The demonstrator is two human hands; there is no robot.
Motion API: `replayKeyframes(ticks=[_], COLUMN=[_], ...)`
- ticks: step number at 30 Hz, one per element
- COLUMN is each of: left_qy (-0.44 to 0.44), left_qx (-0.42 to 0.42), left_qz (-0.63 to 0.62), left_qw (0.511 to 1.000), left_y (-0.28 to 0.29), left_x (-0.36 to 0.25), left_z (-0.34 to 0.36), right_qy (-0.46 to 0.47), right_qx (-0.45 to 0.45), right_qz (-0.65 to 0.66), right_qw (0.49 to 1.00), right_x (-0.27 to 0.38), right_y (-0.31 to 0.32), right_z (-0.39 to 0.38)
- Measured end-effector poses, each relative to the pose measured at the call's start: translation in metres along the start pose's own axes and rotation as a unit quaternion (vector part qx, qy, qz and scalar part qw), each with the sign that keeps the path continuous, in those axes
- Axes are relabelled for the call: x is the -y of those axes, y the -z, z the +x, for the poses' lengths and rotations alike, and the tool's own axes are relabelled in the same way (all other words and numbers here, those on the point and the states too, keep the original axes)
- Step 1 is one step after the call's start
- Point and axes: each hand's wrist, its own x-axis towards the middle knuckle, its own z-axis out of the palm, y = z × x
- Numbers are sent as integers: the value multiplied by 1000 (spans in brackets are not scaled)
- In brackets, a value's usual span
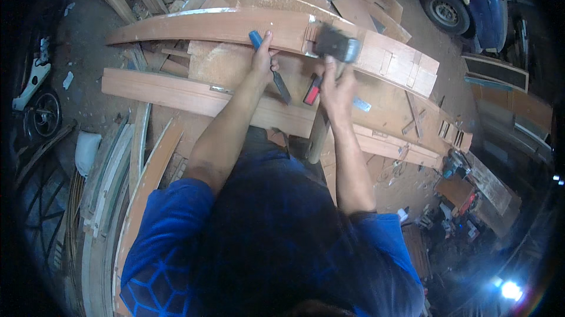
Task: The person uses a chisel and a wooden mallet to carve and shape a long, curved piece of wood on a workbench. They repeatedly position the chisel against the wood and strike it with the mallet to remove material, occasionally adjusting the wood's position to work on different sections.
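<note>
My left hand (265, 61) is closed round a chisel (281, 86); its blue handle sticks up past the thumb and the dark blade slants down to the right. A hammer (336, 44) with a blurred, dark metal head is in my right hand (338, 90), its thick wooden handle running back toward my body. Beyond both hands lies a long, curved wooden board (235, 26) with cut recesses near its middle and right end. A nearer wooden beam (176, 89) passes beneath my left forearm. Between my hands is a red and black object (312, 89) of unclear kind.
A plywood surface (218, 64) lies under the boards, with a small blue-white piece (362, 104) on it. Scrap wood (353, 11) is heaped behind. Long planks (106, 182) lie at left, tools (456, 167) at right. A blue vehicle (485, 14) stands far right.
</note>
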Motion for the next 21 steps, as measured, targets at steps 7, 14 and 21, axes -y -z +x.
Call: replayKeyframes(ticks=[7,14,21], left_qy=[17,-14,4], left_qx=[10,-29,-12], left_qz=[-23,-13,-26], left_qw=[1000,999,1000], left_y=[-7,-1,-11], left_x=[3,2,5], left_z=[0,1,-4], right_qy=[-138,-218,-211], right_qx=[119,21,97], right_qz=[-153,120,41], right_qw=[971,968,972], right_x=[22,32,-7], right_y=[13,31,11], right_z=[21,26,25])
